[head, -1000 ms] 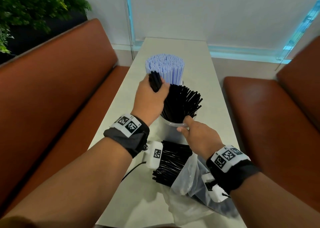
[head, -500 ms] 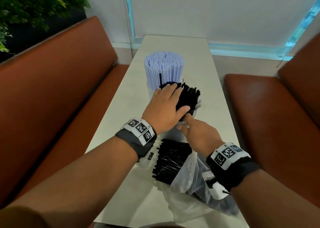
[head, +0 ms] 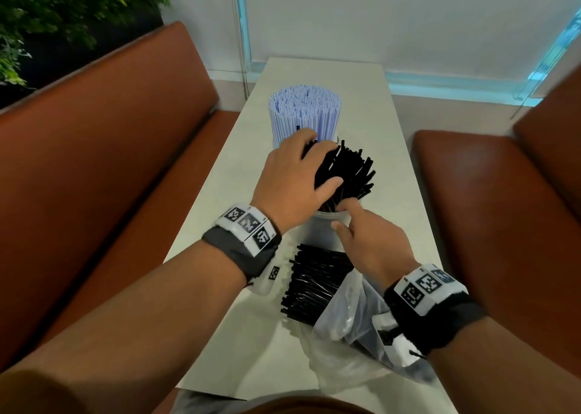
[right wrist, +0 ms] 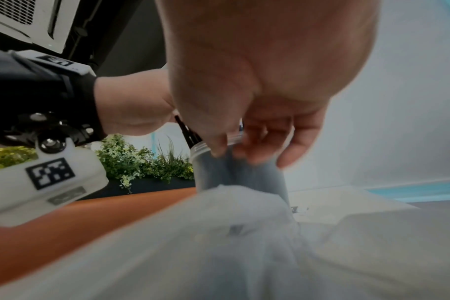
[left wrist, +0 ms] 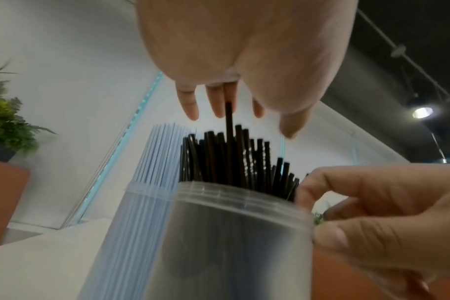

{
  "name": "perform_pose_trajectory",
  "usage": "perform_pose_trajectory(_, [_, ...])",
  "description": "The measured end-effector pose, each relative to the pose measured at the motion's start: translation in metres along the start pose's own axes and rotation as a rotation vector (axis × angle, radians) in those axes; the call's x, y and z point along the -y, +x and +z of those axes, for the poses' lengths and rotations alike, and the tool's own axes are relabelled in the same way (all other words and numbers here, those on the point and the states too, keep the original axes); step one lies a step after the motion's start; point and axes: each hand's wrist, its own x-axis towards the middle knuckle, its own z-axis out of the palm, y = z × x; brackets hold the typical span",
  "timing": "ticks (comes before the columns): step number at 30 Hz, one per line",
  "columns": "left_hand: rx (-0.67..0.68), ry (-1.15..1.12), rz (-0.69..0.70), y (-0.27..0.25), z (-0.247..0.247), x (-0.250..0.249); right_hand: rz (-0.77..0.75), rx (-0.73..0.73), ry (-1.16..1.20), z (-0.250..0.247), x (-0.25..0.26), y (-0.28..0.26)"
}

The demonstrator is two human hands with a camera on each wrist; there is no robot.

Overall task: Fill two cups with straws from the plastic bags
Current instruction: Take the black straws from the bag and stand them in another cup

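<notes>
A person sits at a narrow pale tabletop (head: 361,99) between two brown benches, both forearms reaching forward.

The left hand (head: 292,177) lies flat, fingers straight and slightly spread, palm down on the tops of black straws (head: 349,174) that stand upright and fan out of a clear cup (left wrist: 231,239). In the left wrist view the fingertips (left wrist: 190,105) hang just above the straw ends and one taller straw reaches up to touch them.

The right hand (head: 371,240) is on the near side of that cup, just below the left hand. Its thumb and fingers curl round the rim, holding the cup. The right wrist view shows the fingers (right wrist: 260,142) wrapped over the ridged rim.

Just beyond the left hand, touching the first cup, stands a second cup (left wrist: 131,219) packed tight with upright pale blue straws (head: 305,111), taller than the black ones. A single black straw shows among them at the side nearest the left fingertips.

Under the right wrist lies a crumpled clear plastic bag (head: 352,344), its mouth turned toward the cups. A loose bundle of black straws (head: 314,284) spills from it onto the tabletop, between the two wrists.

Green plants (head: 63,14) stand behind the left bench.
</notes>
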Motion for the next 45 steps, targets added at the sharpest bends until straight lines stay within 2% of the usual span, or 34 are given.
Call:
perform_pose_trajectory(2, [-0.109,-0.131,-0.04,-0.016,-0.01,0.001,0.069,-0.138,-0.027,0.0,0.0,-0.013])
perform_pose_trajectory(3, [-0.143,-0.185,-0.065,-0.025,-0.015,0.002,0.142,-0.137,-0.067,0.002,-0.002,-0.019])
perform_pose_trajectory(5, [-0.144,-0.247,-0.139,-0.047,-0.019,0.004,0.33,0.052,-0.17,0.008,-0.01,-0.028])
perform_pose_trajectory(6, [-0.085,-0.271,-0.183,-0.057,-0.018,0.003,0.399,0.16,-0.213,0.013,-0.014,-0.03])
perform_pose_trajectory(8, [0.185,-0.275,-0.237,-0.076,-0.008,-0.001,0.46,0.282,-0.242,0.019,-0.02,-0.029])
perform_pose_trajectory(11, [0.682,-0.128,-0.145,-0.099,0.018,-0.007,0.453,0.349,-0.184,0.024,-0.022,-0.027])
perform_pose_trajectory(13, [0.809,-0.103,-0.088,-0.11,0.035,-0.011,0.45,0.338,-0.153,0.022,-0.021,-0.026])
perform_pose_trajectory(18, [0.793,-0.119,0.044,-0.111,0.07,-0.029,0.417,0.347,-0.175,0.013,-0.015,-0.023])
perform_pose_trajectory(20, [0.824,-0.052,0.126,-0.104,0.078,-0.034,0.302,0.396,-0.287,0.008,-0.012,-0.022])
perform_pose_trajectory(22, [0.862,0.017,0.15,-0.098,0.083,-0.037,0.215,0.416,-0.345,0.003,-0.007,-0.023])
perform_pose_trajectory(24, [0.891,0.045,0.138,-0.095,0.087,-0.039,0.221,0.406,-0.306,0.002,-0.006,-0.024])
perform_pose_trajectory(28, [0.905,0.068,0.165,-0.092,0.092,-0.04,0.396,0.313,-0.114,0.002,-0.009,-0.023])
perform_pose_trajectory(34, [0.882,0.113,0.188,-0.091,0.086,-0.035,0.37,0.293,-0.095,-0.002,-0.008,-0.022])
perform_pose_trajectory(38, [0.784,0.174,0.181,-0.088,0.07,-0.016,0.361,0.232,-0.081,-0.005,-0.011,-0.024])
perform_pose_trajectory(45, [0.788,0.269,0.087,-0.111,0.023,0.058,0.349,0.209,-0.044,0.002,-0.018,-0.024])
